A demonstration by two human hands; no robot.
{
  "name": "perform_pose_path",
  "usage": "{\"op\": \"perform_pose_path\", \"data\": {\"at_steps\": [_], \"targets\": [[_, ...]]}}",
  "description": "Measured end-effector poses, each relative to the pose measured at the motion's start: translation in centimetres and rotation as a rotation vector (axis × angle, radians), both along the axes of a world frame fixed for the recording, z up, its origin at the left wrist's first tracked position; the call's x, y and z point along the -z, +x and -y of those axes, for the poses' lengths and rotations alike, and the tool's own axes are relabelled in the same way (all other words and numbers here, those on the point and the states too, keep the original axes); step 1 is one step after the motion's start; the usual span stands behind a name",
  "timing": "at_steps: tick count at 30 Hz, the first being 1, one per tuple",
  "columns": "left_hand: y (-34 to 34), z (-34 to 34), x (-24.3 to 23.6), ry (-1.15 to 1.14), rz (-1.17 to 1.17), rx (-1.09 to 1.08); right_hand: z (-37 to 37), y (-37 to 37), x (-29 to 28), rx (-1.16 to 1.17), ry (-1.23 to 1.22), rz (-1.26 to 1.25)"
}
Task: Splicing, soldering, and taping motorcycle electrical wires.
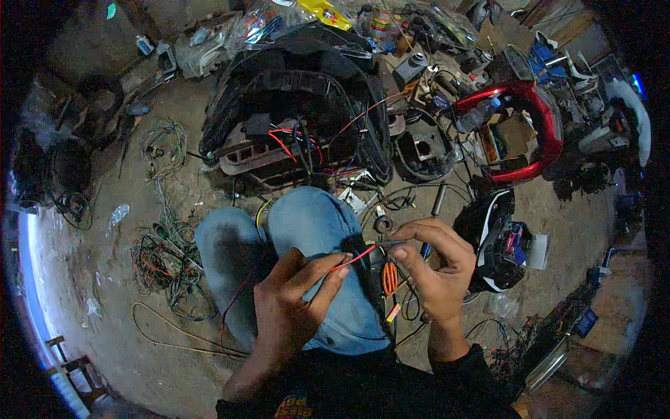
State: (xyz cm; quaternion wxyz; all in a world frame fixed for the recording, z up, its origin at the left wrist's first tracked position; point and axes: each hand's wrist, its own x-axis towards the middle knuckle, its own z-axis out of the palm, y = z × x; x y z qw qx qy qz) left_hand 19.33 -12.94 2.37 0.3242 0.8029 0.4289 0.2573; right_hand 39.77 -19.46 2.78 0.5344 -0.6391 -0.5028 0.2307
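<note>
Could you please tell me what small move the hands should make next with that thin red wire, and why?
Probably draw the thin red wire taut: the left hand pinches one end, the right hand pinches the other, and it runs between them above the blue-jeaned knee.

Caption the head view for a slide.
Both hands, left hand and right hand, pinch a red wire above blue-jeaned knees.

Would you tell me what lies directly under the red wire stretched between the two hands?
Under the red wire held by the left hand and right hand lie the blue-jeaned knees and a black wire bundle. The floor beneath the legs is covered.
</note>
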Motion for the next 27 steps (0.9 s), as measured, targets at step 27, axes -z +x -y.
{"op": "perform_pose_path", "data": {"at_steps": [27], "targets": [[-12.2,3.0,-1.3,-0.266,-0.013,0.508,8.1,10.4,-1.9,0.137,-0.171,0.347]]}}
